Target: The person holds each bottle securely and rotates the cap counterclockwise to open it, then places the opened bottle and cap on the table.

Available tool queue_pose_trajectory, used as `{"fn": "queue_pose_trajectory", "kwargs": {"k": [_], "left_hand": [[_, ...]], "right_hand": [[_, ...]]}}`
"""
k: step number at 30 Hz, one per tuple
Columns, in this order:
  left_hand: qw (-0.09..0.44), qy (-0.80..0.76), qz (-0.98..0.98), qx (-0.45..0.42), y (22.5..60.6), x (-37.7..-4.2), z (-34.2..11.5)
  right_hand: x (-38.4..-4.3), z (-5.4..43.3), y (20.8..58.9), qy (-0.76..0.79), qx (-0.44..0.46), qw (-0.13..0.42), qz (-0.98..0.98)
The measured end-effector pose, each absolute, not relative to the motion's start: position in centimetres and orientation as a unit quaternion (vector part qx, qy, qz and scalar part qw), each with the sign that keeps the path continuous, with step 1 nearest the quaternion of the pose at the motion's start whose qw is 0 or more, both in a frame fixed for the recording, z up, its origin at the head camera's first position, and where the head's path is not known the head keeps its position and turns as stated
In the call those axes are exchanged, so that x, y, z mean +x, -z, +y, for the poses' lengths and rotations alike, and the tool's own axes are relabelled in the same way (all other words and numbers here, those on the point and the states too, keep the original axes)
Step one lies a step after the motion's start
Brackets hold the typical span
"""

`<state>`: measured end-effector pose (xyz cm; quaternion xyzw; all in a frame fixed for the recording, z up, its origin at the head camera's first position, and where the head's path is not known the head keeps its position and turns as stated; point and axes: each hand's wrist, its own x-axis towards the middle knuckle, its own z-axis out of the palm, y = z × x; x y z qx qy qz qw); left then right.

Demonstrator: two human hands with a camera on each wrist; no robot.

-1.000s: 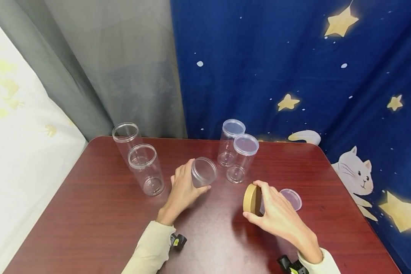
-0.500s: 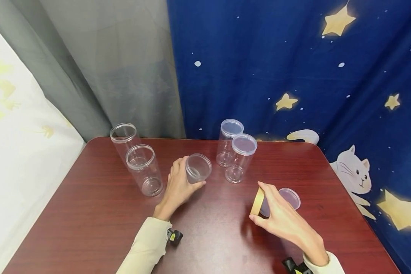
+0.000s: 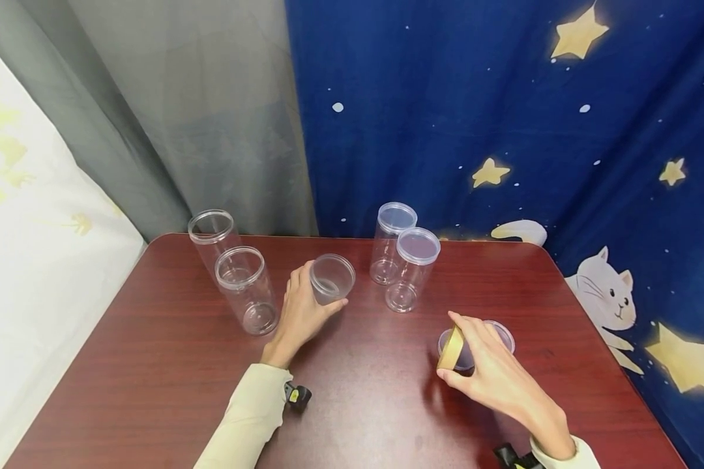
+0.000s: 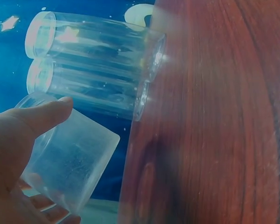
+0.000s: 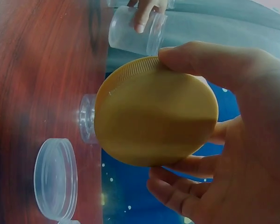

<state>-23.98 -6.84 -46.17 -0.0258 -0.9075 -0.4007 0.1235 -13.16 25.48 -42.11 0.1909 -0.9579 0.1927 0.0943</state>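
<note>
My left hand (image 3: 302,307) grips a short clear plastic jar (image 3: 332,277) round its side. The jar's open mouth faces up toward the head camera, and in the left wrist view its base (image 4: 100,163) hangs tilted above the table. My right hand (image 3: 493,365) holds a gold ribbed screw lid (image 5: 154,112) by its rim, thumb on one edge and fingers on the other. That lid stands nearly edge-on in the head view. Two clear lids lie on the table by the right hand: one clear lid (image 3: 506,336) behind it, another (image 3: 467,358) partly hidden by the gold lid.
Two tall clear jars with lids, a rear one (image 3: 385,251) and a front one (image 3: 409,277), stand near the middle back. At the left, two tall lidless jars, one rear (image 3: 211,238) and one front (image 3: 249,293), stand upright on the brown table (image 3: 170,391). Curtains hang behind.
My left hand has moved a little left and farther back with the short jar. My right hand has moved right with the gold lid, turning it more edge-on.
</note>
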Motion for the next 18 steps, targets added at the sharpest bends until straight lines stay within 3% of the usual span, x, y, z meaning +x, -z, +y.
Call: {"fn": "queue_pose_trajectory", "kwargs": {"k": [18], "left_hand": [[0.113,0.420,-0.901,-0.003,46.6,-25.7,-7.2]], "right_hand": [[-11.9,27.1,42.7,-0.190,0.170,0.063,-0.965]]}}
